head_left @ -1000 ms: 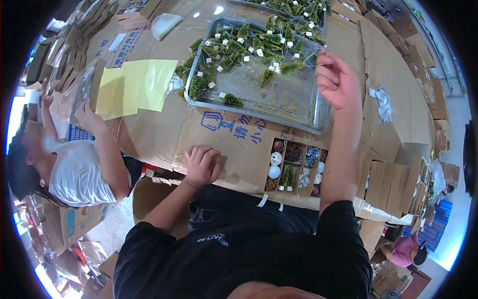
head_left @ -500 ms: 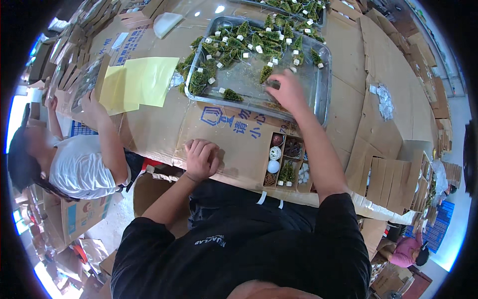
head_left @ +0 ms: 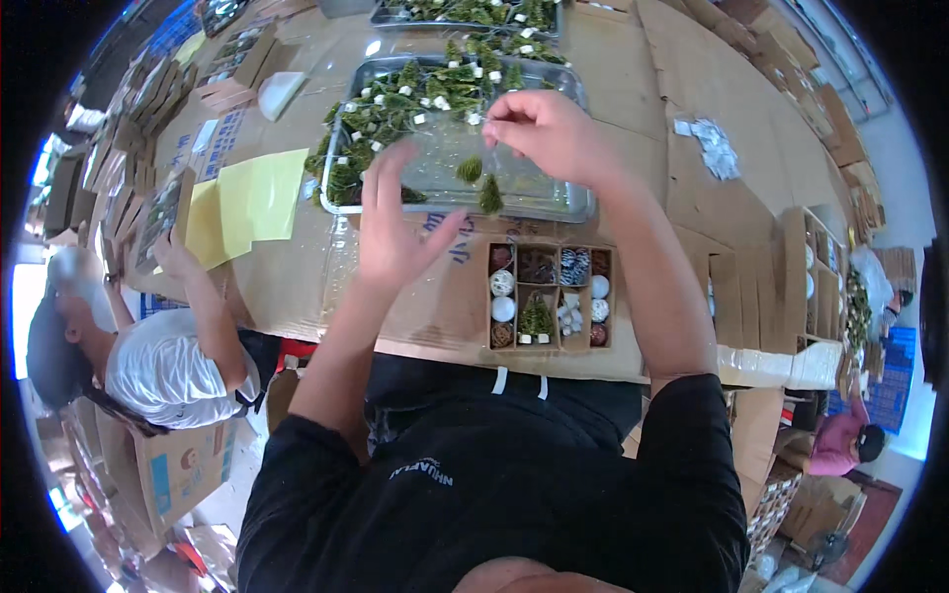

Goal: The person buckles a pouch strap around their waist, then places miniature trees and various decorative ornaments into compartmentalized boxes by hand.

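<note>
My right hand [head_left: 542, 130] is raised over the metal tray [head_left: 559, 213], thumb and fingertips pinched. Below the pinch hang two small green bottle-brush trees, an upper tree [head_left: 470, 170] and a lower tree [head_left: 491, 195], apparently on a thin string. To their left, my left hand [head_left: 395, 222] is held up above the tray's front edge, fingers spread and blurred at the tips, with nothing in it. Many more miniature trees [head_left: 435, 89] with white block bases fill the tray's back and left side. A divided cardboard box [head_left: 612, 311] of ornaments sits close in front of me.
Yellow sheets [head_left: 267, 198] lie to the left, beside a person [head_left: 168, 356] handling a box. A second tray [head_left: 381, 22] of trees is at the back. Crumpled silvery paper [head_left: 714, 148] and more divided boxes [head_left: 801, 267] are on the right.
My right hand has lifted off the tray floor, now with two trees hanging under it. My left hand has risen from the table edge and opened. The view has shifted, showing the whole ornament box.
</note>
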`<action>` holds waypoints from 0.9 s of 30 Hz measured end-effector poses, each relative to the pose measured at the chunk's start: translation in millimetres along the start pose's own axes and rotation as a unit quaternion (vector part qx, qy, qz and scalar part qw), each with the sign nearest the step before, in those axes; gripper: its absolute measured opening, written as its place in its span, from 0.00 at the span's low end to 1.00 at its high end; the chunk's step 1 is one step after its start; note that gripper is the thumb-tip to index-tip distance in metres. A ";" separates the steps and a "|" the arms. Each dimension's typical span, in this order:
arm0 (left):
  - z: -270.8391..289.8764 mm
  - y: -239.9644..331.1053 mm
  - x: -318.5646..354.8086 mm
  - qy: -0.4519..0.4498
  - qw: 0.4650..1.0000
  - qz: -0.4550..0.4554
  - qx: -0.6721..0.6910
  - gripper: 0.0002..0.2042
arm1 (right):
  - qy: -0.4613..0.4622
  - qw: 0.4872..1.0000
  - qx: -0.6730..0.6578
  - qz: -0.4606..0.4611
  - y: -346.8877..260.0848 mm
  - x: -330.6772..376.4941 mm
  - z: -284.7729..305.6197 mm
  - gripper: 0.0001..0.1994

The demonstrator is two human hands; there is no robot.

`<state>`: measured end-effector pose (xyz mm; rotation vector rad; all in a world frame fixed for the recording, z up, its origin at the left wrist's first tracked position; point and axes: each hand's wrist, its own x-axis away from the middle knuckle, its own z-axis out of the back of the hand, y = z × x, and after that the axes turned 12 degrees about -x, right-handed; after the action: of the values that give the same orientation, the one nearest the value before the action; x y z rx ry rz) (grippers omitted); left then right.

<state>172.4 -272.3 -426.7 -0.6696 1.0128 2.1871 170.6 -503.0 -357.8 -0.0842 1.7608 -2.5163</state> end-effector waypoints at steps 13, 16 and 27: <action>-41.3 65.6 52.6 -0.433 0.673 0.201 0.565 0.06 | 0.044 0.993 -0.108 0.033 -32.9 175.1 -14.6 0.02; -52.9 59.1 89.2 -0.382 0.614 0.316 0.614 0.06 | 0.133 0.977 0.060 0.153 7.9 210.6 -51.7 0.07; -48.9 89.1 124.7 -0.425 0.441 0.571 0.547 0.11 | 0.238 0.962 0.117 0.073 79.3 270.2 -125.9 0.18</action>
<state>33.3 -315.7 -495.0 2.0274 2.0379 1.4228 -107.2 -436.0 -474.1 0.6895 1.4992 -2.7670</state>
